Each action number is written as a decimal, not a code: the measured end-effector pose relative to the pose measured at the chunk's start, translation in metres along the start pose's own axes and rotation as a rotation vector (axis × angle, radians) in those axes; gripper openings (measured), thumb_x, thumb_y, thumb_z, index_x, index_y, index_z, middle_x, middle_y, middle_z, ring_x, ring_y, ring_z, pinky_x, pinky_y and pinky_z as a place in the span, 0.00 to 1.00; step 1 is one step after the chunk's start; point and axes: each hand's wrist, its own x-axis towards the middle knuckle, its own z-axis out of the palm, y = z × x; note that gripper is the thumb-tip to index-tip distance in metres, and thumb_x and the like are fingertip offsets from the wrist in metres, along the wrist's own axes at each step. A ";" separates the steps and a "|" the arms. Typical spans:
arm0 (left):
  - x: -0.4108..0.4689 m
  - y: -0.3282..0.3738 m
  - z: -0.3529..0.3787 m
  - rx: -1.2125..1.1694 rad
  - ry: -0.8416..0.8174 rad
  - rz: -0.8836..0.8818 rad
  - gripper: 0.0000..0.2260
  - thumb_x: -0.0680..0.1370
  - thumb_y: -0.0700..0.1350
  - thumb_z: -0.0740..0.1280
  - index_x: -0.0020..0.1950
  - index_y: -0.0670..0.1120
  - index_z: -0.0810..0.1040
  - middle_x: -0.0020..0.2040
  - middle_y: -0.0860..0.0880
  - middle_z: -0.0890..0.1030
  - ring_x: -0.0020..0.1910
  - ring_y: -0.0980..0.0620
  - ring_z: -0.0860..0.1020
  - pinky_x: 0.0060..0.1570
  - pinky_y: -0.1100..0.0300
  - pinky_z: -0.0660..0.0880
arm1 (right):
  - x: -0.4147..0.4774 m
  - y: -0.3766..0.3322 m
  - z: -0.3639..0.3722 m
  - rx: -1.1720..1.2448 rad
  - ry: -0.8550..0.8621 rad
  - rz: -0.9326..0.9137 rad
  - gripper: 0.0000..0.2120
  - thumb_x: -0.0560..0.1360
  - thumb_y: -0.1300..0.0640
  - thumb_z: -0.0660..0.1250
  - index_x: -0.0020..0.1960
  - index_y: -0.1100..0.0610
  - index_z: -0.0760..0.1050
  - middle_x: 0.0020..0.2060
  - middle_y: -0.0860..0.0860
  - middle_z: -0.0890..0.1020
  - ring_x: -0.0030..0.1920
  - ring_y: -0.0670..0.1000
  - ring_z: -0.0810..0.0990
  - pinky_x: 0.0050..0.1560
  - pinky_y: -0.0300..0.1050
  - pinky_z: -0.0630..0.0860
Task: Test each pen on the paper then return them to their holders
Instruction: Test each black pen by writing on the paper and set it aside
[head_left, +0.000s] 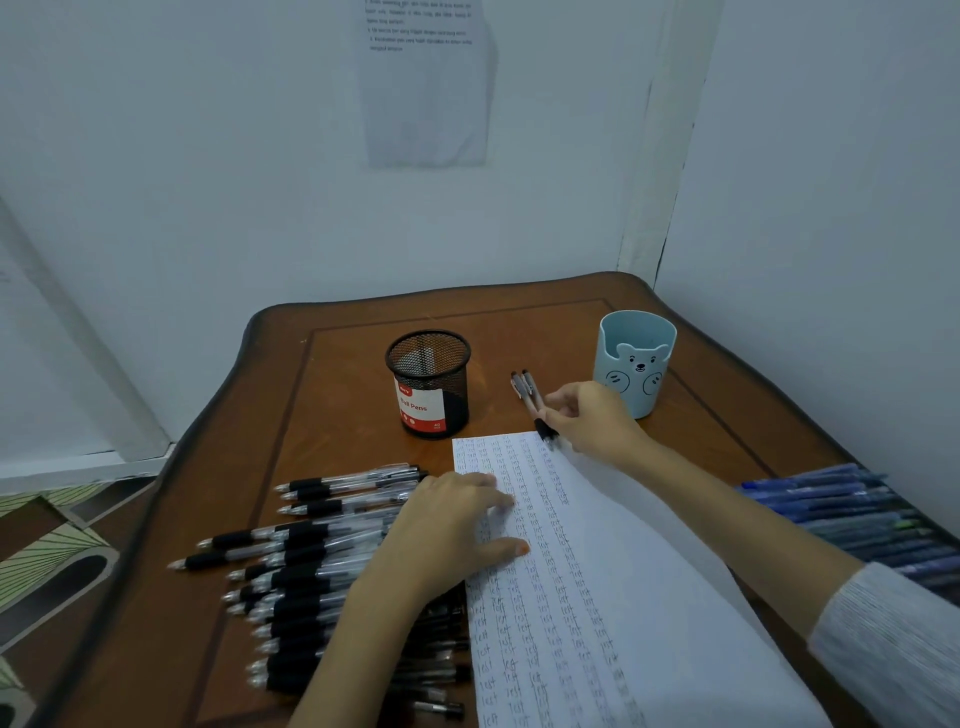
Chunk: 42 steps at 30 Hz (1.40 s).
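1. On the brown wooden surface (353, 332), a sheet of paper (649, 571) lies in front of the person, covered in columns of the handwritten word "test".
2. At the paper's far edge, the right hand (592, 421) grips a pair of pens (527, 389) with its fingers curled round the barrels. Their black grips point down toward the sheet, and whether the tips touch it cannot be told.
3. On the paper's left part, the left hand (447, 530) lies flat with fingers straight and spread, holding nothing.
4. Left of the paper, a heap of black-grip pens (301, 561) lies on the surface, some of them passing under the left wrist.
5. Beyond the paper's far edge stands a black mesh holder (428, 384), upright, with a red and white label reading "Ball Pens".
6. Beyond the paper's far right corner, just behind the right hand, stands a pale blue holder (636, 364) with a bear face.
7. Right of the paper lies a row of blue pens (841, 504), running beside the grey sleeve (893, 639).
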 end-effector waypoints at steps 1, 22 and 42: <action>-0.002 0.001 -0.001 -0.046 0.044 -0.003 0.23 0.76 0.61 0.64 0.68 0.52 0.74 0.68 0.54 0.73 0.66 0.57 0.70 0.65 0.59 0.64 | -0.007 -0.004 -0.005 0.025 -0.016 0.002 0.08 0.79 0.57 0.66 0.54 0.59 0.80 0.41 0.50 0.81 0.33 0.44 0.73 0.36 0.38 0.73; -0.109 -0.037 0.022 -0.124 0.615 -0.387 0.21 0.79 0.53 0.55 0.65 0.47 0.77 0.67 0.48 0.76 0.70 0.51 0.69 0.70 0.55 0.59 | -0.115 -0.072 0.048 0.280 -0.263 -0.035 0.11 0.73 0.50 0.73 0.47 0.58 0.84 0.39 0.49 0.84 0.31 0.42 0.77 0.29 0.30 0.69; -0.107 0.002 0.019 -0.097 0.688 -0.213 0.19 0.79 0.52 0.54 0.59 0.46 0.80 0.61 0.50 0.79 0.64 0.56 0.73 0.70 0.62 0.56 | -0.097 -0.058 -0.009 1.406 0.197 0.211 0.10 0.83 0.52 0.56 0.48 0.56 0.71 0.30 0.51 0.78 0.29 0.48 0.77 0.36 0.41 0.78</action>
